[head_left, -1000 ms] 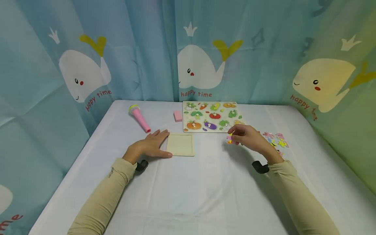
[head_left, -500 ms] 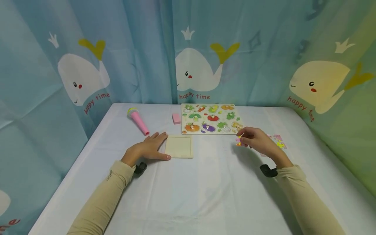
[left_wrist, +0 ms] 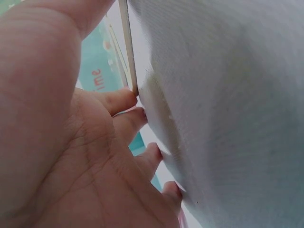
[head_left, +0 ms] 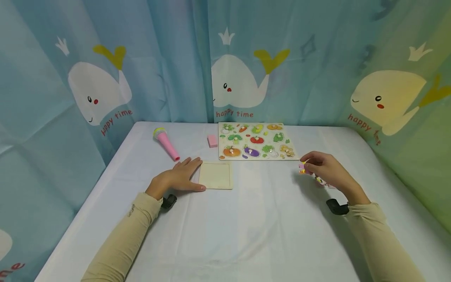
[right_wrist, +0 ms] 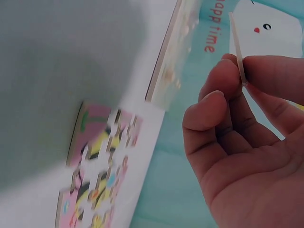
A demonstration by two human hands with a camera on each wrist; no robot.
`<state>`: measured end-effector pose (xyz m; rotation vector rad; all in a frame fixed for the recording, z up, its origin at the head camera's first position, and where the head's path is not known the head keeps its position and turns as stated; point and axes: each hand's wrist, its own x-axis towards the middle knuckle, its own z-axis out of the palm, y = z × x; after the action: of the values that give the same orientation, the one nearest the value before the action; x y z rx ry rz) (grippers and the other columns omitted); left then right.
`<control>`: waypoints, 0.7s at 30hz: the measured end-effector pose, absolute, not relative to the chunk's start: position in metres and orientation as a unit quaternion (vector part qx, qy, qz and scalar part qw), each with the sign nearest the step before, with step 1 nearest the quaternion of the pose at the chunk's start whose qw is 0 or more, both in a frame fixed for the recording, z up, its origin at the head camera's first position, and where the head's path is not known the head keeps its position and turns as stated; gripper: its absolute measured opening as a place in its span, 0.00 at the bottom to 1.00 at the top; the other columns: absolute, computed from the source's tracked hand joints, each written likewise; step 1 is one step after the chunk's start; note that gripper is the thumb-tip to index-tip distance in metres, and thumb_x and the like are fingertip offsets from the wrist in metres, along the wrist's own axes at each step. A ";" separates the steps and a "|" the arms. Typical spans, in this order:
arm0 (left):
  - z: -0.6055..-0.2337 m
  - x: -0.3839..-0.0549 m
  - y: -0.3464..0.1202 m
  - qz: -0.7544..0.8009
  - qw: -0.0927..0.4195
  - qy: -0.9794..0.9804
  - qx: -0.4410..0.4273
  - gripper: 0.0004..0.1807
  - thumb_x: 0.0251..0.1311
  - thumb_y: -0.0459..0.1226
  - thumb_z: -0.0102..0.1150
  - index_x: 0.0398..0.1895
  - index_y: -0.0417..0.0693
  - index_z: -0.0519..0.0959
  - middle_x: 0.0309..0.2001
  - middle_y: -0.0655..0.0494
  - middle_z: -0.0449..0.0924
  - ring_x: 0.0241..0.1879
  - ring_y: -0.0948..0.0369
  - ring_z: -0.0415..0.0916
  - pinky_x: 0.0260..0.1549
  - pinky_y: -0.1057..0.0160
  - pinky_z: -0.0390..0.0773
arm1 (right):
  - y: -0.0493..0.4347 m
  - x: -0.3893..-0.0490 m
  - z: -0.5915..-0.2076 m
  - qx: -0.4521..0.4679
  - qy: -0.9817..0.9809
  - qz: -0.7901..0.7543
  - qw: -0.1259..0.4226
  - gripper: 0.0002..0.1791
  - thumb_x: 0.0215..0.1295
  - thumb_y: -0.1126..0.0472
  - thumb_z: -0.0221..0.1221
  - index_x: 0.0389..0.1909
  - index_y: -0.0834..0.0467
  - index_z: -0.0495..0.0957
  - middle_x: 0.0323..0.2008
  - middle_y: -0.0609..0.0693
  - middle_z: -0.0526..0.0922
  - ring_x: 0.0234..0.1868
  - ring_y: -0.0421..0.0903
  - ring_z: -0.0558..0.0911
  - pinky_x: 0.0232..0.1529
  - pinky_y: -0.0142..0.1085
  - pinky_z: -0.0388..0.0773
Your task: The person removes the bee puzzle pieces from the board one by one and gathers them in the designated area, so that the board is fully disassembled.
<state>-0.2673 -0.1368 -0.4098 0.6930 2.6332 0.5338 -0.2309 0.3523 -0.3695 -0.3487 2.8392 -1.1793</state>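
Note:
My left hand (head_left: 180, 178) lies flat with spread fingers against the left edge of a shallow, square wooden puzzle tray (head_left: 215, 176). In the left wrist view, the fingertips (left_wrist: 128, 99) touch the tray's edge. Between thumb and forefinger, my right hand (head_left: 327, 169) pinches a jigsaw piece (head_left: 302, 168) printed in pink and yellow, held above the table. The right wrist view shows that piece (right_wrist: 236, 40) edge-on. Several loose jigsaw pieces (right_wrist: 97, 142) with pink, yellow and black print lie below this hand; in the head view it hides most of them.
A vegetable peg puzzle board (head_left: 243, 145) lies at the back, left of the right hand. A pink block (head_left: 212, 141) sits at the board's left, and a pink toy microphone (head_left: 167, 143) lies beyond the left hand. Printed curtains (head_left: 176, 58) enclose the white table.
My right hand has moved to the right with the jigsaw piece, over the loose pieces and away from the tray. My left hand stays at the tray's edge.

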 end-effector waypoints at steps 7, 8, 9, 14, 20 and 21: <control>-0.409 -0.266 -0.136 0.190 0.185 0.933 0.243 0.60 0.66 0.61 0.68 0.87 0.38 0.49 0.87 0.41 0.43 0.85 0.40 0.35 0.80 0.38 0.38 | 0.373 -0.223 -0.368 -0.106 0.925 -0.364 -0.003 0.14 0.81 0.66 0.55 0.60 0.68 0.79 0.40 0.57 0.85 0.37 0.49 0.82 0.36 0.37 0.81; -0.410 -0.266 -0.136 0.190 0.185 0.933 0.242 0.60 0.65 0.61 0.68 0.87 0.38 0.49 0.87 0.41 0.43 0.85 0.40 0.35 0.80 0.38 0.39 | 0.376 -0.222 -0.368 -0.103 0.927 -0.362 -0.004 0.14 0.82 0.65 0.55 0.60 0.68 0.79 0.40 0.58 0.85 0.38 0.49 0.83 0.36 0.37 0.81; -0.410 -0.266 -0.137 0.189 0.186 0.933 0.242 0.60 0.65 0.61 0.68 0.87 0.38 0.49 0.87 0.41 0.43 0.85 0.40 0.35 0.80 0.38 0.38 | 0.379 -0.221 -0.369 -0.099 0.928 -0.359 -0.004 0.14 0.82 0.65 0.54 0.60 0.68 0.79 0.41 0.58 0.86 0.39 0.49 0.83 0.37 0.37 0.82; -0.411 -0.266 -0.137 0.192 0.186 0.932 0.244 0.60 0.65 0.61 0.68 0.87 0.38 0.49 0.87 0.41 0.44 0.85 0.40 0.35 0.80 0.38 0.38 | 0.394 -0.216 -0.371 -0.084 0.932 -0.354 -0.010 0.16 0.82 0.65 0.53 0.62 0.69 0.78 0.44 0.60 0.87 0.40 0.47 0.84 0.37 0.37 0.82; -0.409 -0.266 -0.136 0.196 0.181 0.931 0.248 0.60 0.65 0.60 0.69 0.87 0.37 0.49 0.86 0.41 0.44 0.85 0.40 0.36 0.80 0.37 0.38 | 0.406 -0.215 -0.377 -0.076 0.933 -0.350 -0.023 0.16 0.82 0.66 0.52 0.61 0.71 0.78 0.40 0.60 0.86 0.38 0.47 0.82 0.35 0.37 0.80; -0.410 -0.266 -0.136 0.195 0.181 0.931 0.248 0.60 0.66 0.60 0.68 0.87 0.38 0.49 0.86 0.41 0.44 0.85 0.40 0.35 0.80 0.37 0.38 | 0.408 -0.215 -0.378 -0.074 0.934 -0.350 -0.025 0.16 0.82 0.66 0.52 0.61 0.72 0.77 0.41 0.60 0.86 0.37 0.47 0.82 0.34 0.36 0.80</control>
<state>-0.2661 -0.1362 -0.4096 0.7019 2.6307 0.5520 -0.2151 0.4081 -0.3777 -0.2362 2.9814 -1.1162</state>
